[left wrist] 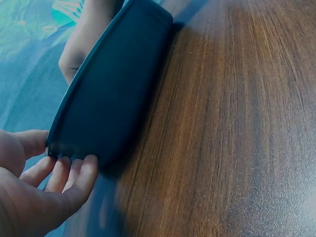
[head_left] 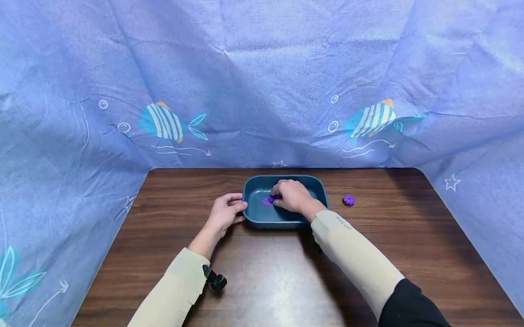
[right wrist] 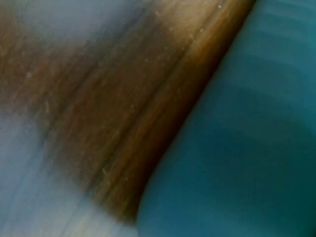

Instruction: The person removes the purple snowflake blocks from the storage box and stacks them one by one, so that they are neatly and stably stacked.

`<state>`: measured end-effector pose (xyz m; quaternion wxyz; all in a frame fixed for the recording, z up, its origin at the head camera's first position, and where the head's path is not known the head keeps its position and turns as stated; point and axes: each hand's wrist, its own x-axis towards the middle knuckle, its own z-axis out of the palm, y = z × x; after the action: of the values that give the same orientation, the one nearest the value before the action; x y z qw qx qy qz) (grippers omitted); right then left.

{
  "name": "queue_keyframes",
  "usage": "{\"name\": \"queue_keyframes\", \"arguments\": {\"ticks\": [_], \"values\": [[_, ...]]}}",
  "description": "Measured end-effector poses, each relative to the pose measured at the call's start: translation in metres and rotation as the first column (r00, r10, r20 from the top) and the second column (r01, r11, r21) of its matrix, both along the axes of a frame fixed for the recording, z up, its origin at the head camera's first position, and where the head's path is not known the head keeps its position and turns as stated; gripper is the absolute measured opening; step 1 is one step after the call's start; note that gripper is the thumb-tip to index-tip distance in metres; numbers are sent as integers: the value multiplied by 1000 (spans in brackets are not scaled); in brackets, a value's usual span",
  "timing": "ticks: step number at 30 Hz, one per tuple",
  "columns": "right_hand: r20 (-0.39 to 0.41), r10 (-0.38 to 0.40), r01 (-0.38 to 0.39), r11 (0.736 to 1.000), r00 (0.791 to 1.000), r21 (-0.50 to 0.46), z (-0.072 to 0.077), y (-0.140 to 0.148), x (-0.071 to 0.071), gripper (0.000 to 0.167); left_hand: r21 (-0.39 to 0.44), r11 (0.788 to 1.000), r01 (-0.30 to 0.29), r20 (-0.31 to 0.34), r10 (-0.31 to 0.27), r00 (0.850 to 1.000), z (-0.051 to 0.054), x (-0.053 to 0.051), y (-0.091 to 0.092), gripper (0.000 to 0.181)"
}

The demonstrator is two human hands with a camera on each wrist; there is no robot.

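A dark blue-green rectangular container [head_left: 286, 224] stands near the table's far edge. At its left end my left hand [head_left: 223, 211] pinches the rim, thumb on top and fingers against the outer wall, as the left wrist view shows of the container [left wrist: 106, 89] too. My right hand [head_left: 291, 196] reaches inside, its fingertips pinching a dark purple flower-shaped piece [head_left: 272, 198], partly hidden. Beside that, a lighter purple flower-shaped piece [head_left: 265, 202] lies on the container's floor. Only the container's wall [right wrist: 237, 148] and table show in the blurred right wrist view; the hand is out of it.
Another purple flower-shaped piece [head_left: 348, 199] lies on the wooden table [head_left: 267, 280], right of the container. A blue curtain [head_left: 276, 85] with fish prints hangs behind the table and along both sides. A small black device [head_left: 215, 278] is strapped at the left wrist.
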<state>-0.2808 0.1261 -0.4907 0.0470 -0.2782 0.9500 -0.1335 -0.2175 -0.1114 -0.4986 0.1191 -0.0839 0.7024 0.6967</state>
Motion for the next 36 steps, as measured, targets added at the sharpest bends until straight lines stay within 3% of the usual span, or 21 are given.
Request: {"name": "queue_keyframes", "arguments": {"ticks": [7,14,23,28,36], "values": [[48,-25,30,995,999,-96,4,9,0,25,2,1000,-3,8,3,1000,-2,2,2,39],[46,-11,20,981,999,-194,7,22,1,25,23,1000,-4,4,4,1000,-2,2,2,40],[-43,4,-17,954,999,-298,16,40,5,27,11,1000,3,3,-3,1000,-3,0,1,40],[-59,-25,4,942,998,-335,23,50,7,34,5,1000,4,-5,-4,1000,-3,0,0,39],[-72,-65,32,924,995,-381,30,69,11,29,13,1000,-4,-3,4,1000,0,1,0,39]]}}
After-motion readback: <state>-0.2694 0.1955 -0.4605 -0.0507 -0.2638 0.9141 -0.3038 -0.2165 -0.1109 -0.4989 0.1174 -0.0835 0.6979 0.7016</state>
